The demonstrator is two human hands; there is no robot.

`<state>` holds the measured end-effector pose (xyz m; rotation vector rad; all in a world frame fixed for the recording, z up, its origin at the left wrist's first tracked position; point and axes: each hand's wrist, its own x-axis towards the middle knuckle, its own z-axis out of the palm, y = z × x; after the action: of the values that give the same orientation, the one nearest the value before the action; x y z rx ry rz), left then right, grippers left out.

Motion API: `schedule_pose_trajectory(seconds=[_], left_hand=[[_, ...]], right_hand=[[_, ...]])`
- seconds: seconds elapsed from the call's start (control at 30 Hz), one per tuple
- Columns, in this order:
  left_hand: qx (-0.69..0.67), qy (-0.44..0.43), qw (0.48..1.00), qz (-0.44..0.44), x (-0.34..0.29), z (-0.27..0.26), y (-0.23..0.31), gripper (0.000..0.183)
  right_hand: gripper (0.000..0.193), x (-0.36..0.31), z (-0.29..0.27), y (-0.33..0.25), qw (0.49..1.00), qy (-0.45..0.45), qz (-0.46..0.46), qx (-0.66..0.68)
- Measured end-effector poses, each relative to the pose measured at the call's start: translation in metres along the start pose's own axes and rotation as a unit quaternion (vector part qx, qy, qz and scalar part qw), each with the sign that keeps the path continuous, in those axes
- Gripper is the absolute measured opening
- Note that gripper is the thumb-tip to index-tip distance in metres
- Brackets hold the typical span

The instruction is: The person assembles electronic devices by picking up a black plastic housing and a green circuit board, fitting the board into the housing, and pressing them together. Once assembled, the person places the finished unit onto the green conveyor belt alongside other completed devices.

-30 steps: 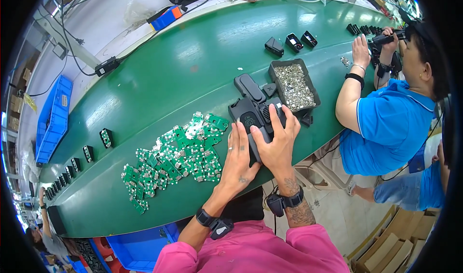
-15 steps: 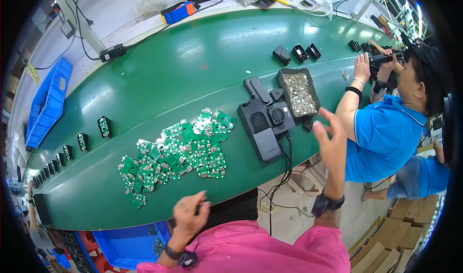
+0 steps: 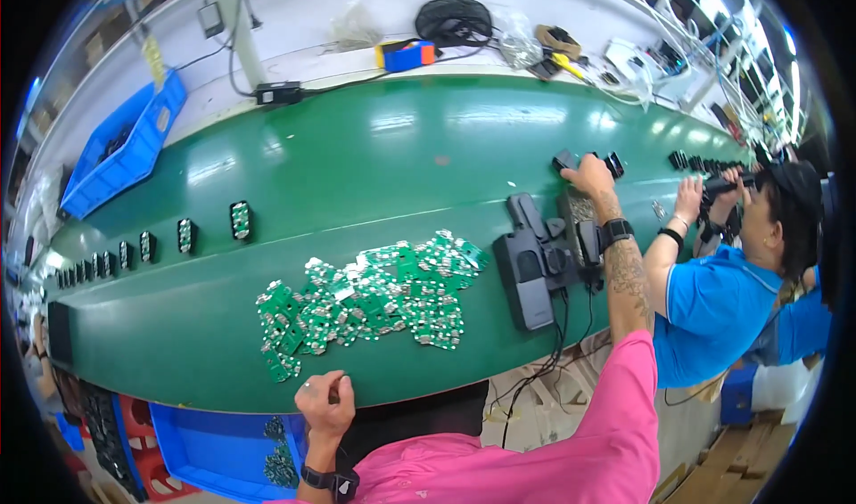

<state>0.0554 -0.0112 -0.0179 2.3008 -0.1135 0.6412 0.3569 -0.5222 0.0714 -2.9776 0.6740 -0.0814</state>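
Observation:
My right hand [image 3: 590, 180] stretches to the far right part of the green bench, its fingers closed on a small black plastic case [image 3: 562, 160]. Another black case [image 3: 614, 163] stands just right of that hand. Under my right wrist, a dark tray [image 3: 578, 206] of small metal parts is partly covered. My left hand [image 3: 326, 403] hovers by the front edge with fingers curled together; whatever may be inside is hidden. Ahead of it lies a loose pile of green circuit boards [image 3: 374, 295]. A dark grey device with cables [image 3: 528, 277] lies between the pile and the tray.
Black cases with boards inside [image 3: 241, 221] form a row along the left. A blue bin [image 3: 125, 147] stands at the far left; another blue bin [image 3: 205, 446] sits below the front edge. On my right, a co-worker in a blue shirt [image 3: 709, 312] holds a dark tool.
My right hand has moved from above the near side of the device to the black cases farther away. My left hand's fingers have curled in. The view has shifted.

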Motion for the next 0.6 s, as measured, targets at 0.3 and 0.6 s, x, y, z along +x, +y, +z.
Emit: schedule_pose_trajectory(seconds=[0.3,0.6], left_hand=[[-0.017,0.003,1.000,0.002,0.009,0.002,0.004,0.001],[-0.493,-0.133,0.831,-0.223,0.025,0.016,0.072,0.071]], right_hand=[[0.038,-0.024,-0.021,-0.029,0.992,0.070,-0.096,-0.033],[0.018,-0.315,-0.023,-0.137,0.872,0.055,-0.439,0.210]])
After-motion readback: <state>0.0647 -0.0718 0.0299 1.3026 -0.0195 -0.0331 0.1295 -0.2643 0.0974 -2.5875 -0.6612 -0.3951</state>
